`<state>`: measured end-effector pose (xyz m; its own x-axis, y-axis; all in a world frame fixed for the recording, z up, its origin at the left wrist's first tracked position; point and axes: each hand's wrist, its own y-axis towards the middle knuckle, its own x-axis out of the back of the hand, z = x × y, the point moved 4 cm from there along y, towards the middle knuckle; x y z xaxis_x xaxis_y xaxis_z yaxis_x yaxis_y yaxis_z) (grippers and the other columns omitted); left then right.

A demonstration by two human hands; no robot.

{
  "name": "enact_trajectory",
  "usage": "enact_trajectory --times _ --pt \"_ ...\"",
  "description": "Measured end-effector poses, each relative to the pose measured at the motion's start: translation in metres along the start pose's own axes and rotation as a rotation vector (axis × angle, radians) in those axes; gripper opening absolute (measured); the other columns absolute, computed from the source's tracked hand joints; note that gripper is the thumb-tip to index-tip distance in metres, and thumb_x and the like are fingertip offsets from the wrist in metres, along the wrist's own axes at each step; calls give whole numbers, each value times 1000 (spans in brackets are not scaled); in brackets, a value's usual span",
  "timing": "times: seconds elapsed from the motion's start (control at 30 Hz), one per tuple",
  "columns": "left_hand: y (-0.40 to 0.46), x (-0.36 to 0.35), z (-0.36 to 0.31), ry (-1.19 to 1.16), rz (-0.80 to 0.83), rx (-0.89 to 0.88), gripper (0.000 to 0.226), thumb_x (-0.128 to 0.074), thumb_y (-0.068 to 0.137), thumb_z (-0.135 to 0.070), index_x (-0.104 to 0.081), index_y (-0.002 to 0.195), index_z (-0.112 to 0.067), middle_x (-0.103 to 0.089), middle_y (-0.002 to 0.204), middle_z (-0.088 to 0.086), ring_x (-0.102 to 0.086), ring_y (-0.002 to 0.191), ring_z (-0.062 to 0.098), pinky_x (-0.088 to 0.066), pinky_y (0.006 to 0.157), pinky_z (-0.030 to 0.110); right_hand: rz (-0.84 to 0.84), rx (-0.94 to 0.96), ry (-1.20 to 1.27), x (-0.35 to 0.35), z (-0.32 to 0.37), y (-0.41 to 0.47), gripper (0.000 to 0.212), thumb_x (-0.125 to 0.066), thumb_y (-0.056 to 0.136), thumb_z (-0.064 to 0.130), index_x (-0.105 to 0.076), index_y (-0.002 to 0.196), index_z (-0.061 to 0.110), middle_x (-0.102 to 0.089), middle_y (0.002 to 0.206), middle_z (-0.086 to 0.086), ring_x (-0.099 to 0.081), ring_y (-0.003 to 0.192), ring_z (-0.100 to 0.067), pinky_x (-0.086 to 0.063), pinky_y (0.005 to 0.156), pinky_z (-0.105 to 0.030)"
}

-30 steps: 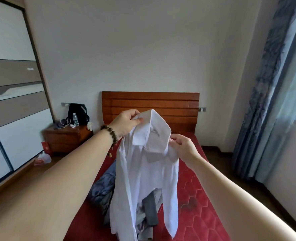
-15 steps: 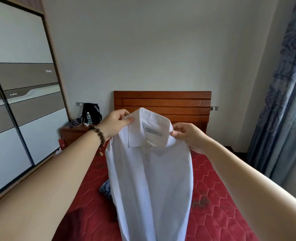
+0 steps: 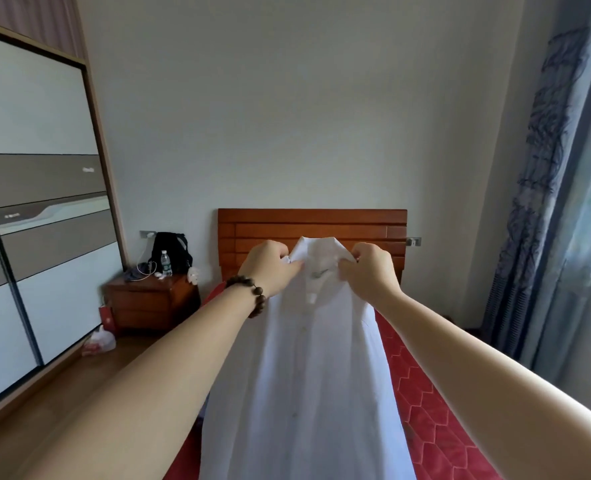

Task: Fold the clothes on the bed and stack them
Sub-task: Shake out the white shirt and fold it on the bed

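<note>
A white collared shirt [image 3: 308,382] hangs at arm's length above the bed, its button placket facing me and its collar at the top. My left hand [image 3: 270,268], with a bead bracelet on the wrist, pinches the shirt beside the collar on the left. My right hand [image 3: 368,270] pinches it beside the collar on the right. Below and to the right shows the red quilted bed [image 3: 436,417]. The hanging shirt hides the rest of the clothes on the bed.
A wooden headboard [image 3: 313,225] stands against the far wall. Left of the bed a wooden nightstand [image 3: 148,303] carries a black bag [image 3: 169,249] and a water bottle [image 3: 165,262]. A sliding wardrobe [image 3: 34,216] lines the left wall; blue curtains [image 3: 543,188] hang at the right.
Both hands have lifted the shirt higher and further out, moved closer to the collar, and the shirt now hangs straight. The view has tilted up, so the clothes pile is no longer seen.
</note>
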<state>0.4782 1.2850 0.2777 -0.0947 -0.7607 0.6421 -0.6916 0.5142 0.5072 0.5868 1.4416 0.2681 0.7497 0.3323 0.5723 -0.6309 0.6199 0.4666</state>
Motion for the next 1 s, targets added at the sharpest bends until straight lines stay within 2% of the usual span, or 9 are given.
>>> enact_trajectory --times 0.1,0.2,0.43,0.57,0.63,0.77,0.8,0.9,1.0 --pt "2 -11 -20 -135 -26 -13 50 -63 84 -28 -23 54 -20 -23 52 -5 -21 50 14 -14 43 23 19 -116 252 -1 7 1 29 -56 76 10 -36 55 12 -39 55 -5 -36 52 -18 -28 47 -26" --pt "4 -17 -31 -283 16 -34 48 -60 90 -27 -28 55 -20 -28 52 -7 -24 48 8 -19 41 18 137 -192 539 -1 15 -1 19 -61 83 13 -50 68 8 -51 65 -11 -53 55 -21 -47 49 -27" --pt "4 -30 -36 -481 183 -72 33 -49 95 -42 -43 70 -21 -40 60 -10 -36 54 5 -30 54 20 349 -145 753 0 29 3 19 -55 94 12 -59 77 4 -58 67 -8 -57 57 -16 -52 58 -28" --pt "6 -39 -35 -355 201 -109 36 -78 76 -34 -48 88 -18 -55 73 -9 -51 61 4 -41 52 13 434 -167 795 4 29 6 28 -49 98 14 -66 92 -7 -67 80 -18 -66 71 -25 -57 74 -37" --pt "10 -39 -29 -381 203 -119 34 -77 77 -27 -48 89 -13 -56 76 -4 -50 63 7 -41 52 13 443 -155 773 8 27 10 31 -48 99 15 -66 97 -10 -70 88 -22 -68 80 -30 -57 83 -40" --pt "18 -37 -17 -440 189 -93 15 -66 86 -20 -51 86 -18 -56 74 -3 -49 61 10 -38 54 19 181 23 340 24 12 29 19 -66 87 32 -73 98 18 -72 98 3 -65 95 -14 -54 87 -33" --pt "20 -37 -15 -465 195 -87 13 -65 86 -20 -53 87 -18 -58 75 -1 -52 63 13 -42 55 23 149 12 300 25 4 33 31 -72 81 38 -68 106 21 -68 104 6 -62 98 -11 -52 87 -32" --pt "25 -39 -15 -571 287 -112 17 -68 86 -20 -59 99 -15 -67 95 10 -65 88 29 -54 77 40 429 -98 546 10 -15 36 74 -83 67 45 -52 129 21 -63 122 0 -59 113 -17 -46 95 -38" --pt "30 -44 -15 -582 317 -140 19 -69 86 -18 -60 102 -13 -68 99 13 -65 90 25 -53 85 42 591 -120 791 -1 -14 33 55 -81 69 26 -63 117 5 -68 114 -14 -63 110 -29 -51 93 -40"
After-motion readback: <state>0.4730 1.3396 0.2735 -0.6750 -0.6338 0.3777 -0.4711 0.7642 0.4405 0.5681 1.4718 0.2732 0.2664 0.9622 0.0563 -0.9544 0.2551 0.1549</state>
